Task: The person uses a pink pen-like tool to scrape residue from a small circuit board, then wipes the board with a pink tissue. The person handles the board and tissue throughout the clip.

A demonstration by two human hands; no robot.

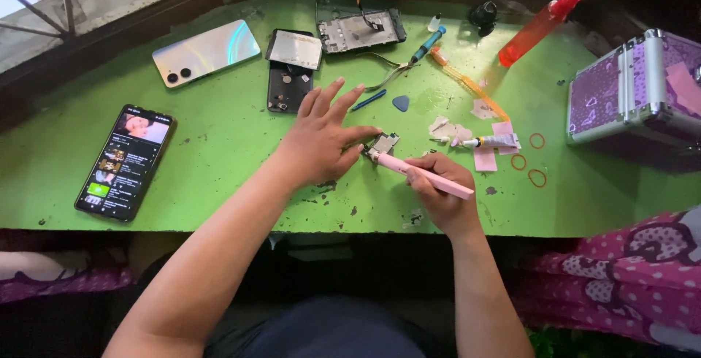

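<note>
My left hand point(321, 135) lies flat on the green table point(219, 146), fingers spread, thumb and forefinger pinning a small circuit board point(382, 142). My right hand point(438, 193) grips a pink pen-shaped tool point(420, 173) whose tip touches the near edge of that board. A small white tube point(493, 141) lies just right of the board among pink scraps of paper.
A phone with a lit screen point(124, 162) lies at the left, a pale phone back cover point(207, 51) behind it. Opened phone parts point(290, 69), a phone frame point(359, 28), tweezers point(391, 74), a blue pick point(401, 102), an orange spray bottle point(540, 25) and a purple case point(634, 88) stand around.
</note>
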